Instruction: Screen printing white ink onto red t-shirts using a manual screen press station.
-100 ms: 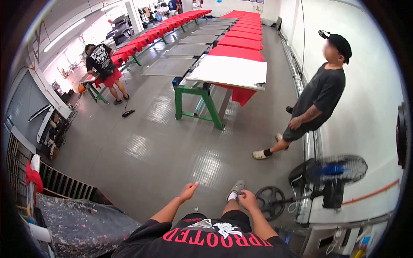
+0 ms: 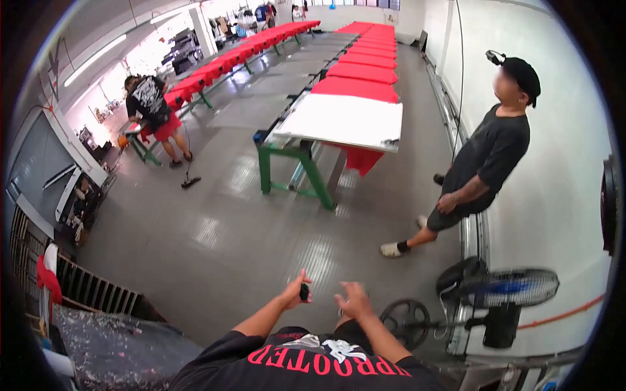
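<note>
My left hand (image 2: 293,290) is raised in front of me at the lower middle, holding a small black object (image 2: 304,292); its thumb points forward. Beside it my right hand (image 2: 354,301) is slightly blurred, its fingers apart, with nothing visible in it. Ahead stands a long green-legged printing table (image 2: 310,179) with a white board (image 2: 339,117) at the near end and red garments (image 2: 357,92) laid in a row behind it.
A person (image 2: 499,150) in dark clothes stands on the right beside a floor fan (image 2: 508,287). Another person (image 2: 150,107) bends at the left row of tables (image 2: 202,101). A speckled grey surface (image 2: 117,345) and slatted racks (image 2: 104,283) are at the lower left.
My left hand has risen a little and turned, showing the black object. My right hand has lifted and shifted left, its fingers spreading. The table appears slightly lower in view.
</note>
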`<control>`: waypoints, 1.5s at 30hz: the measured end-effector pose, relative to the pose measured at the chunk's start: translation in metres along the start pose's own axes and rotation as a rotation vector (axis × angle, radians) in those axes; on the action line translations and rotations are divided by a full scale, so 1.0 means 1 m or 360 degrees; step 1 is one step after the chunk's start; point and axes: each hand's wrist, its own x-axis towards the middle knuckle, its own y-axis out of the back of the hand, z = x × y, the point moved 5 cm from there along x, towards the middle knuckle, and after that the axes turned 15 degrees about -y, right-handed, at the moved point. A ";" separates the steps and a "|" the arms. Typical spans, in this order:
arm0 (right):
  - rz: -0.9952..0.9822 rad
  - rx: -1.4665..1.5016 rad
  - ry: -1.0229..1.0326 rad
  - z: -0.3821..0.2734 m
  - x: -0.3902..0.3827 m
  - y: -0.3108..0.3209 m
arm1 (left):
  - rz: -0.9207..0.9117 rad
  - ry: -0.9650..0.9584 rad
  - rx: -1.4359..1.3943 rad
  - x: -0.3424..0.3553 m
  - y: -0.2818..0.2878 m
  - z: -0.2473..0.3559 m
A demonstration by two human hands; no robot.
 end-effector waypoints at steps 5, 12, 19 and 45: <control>0.0086 -0.0041 0.0517 -0.013 0.120 0.036 | -0.0134 0.0173 -0.0974 0.113 -0.121 0.062; -0.0249 0.0031 0.0039 0.068 0.264 0.096 | -0.0269 0.0238 -0.0394 0.212 -0.165 0.138; -0.0377 0.1426 -0.1226 0.194 0.404 0.196 | 0.0024 -0.0021 -0.0760 0.304 -0.077 0.189; -0.0081 0.1914 -0.1224 0.306 0.932 0.433 | 0.0805 0.0606 0.1280 0.371 -0.140 0.181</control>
